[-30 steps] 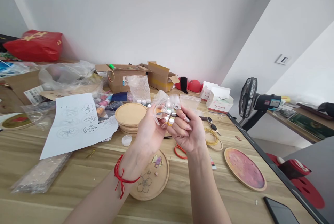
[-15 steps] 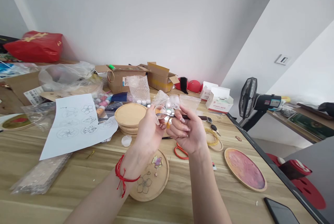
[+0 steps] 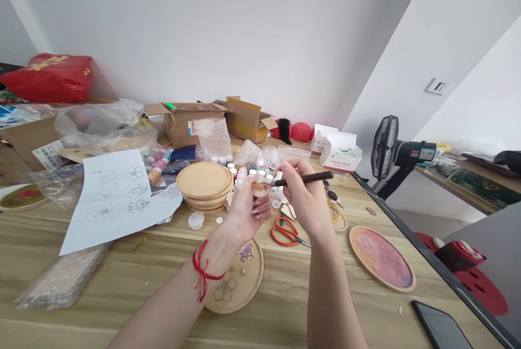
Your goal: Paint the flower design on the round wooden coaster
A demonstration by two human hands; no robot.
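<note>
1. Left wrist is hanging over the round board (image 3: 251,283), which is bearing a flower outline and small loose pieces. A dropped forearm could knock the pieces; can't tell if it's touching.
2. Scissors (image 3: 290,234) are lying on the table, blade tips running behind the right forearm. Lowering that arm carelessly could catch or shove them.
3. Cup (image 3: 261,190): small, clear, amber stuff inside, sitting off the table in the left hand. Tilting it or pushing too hard with the tool could spill it; a loose grip would let it rotate.
4. Left hand (image 3: 248,209) is curling part-closed, thumb on the near side, fingers wrapping around the cup. Grip force: can't tell.
5. Right hand (image 3: 303,189) is pinching the dark-handled tool (image 3: 311,177) pen-style, other fingers folding in. Tip is pointing into or over the cup; can't tell if it's touching the contents.
6. Farther out, the board stack (image 3: 204,179) and white-capped pots (image 3: 232,166) are standing close beyond the left hand. Swinging that hand outward could tip a pot.
</note>
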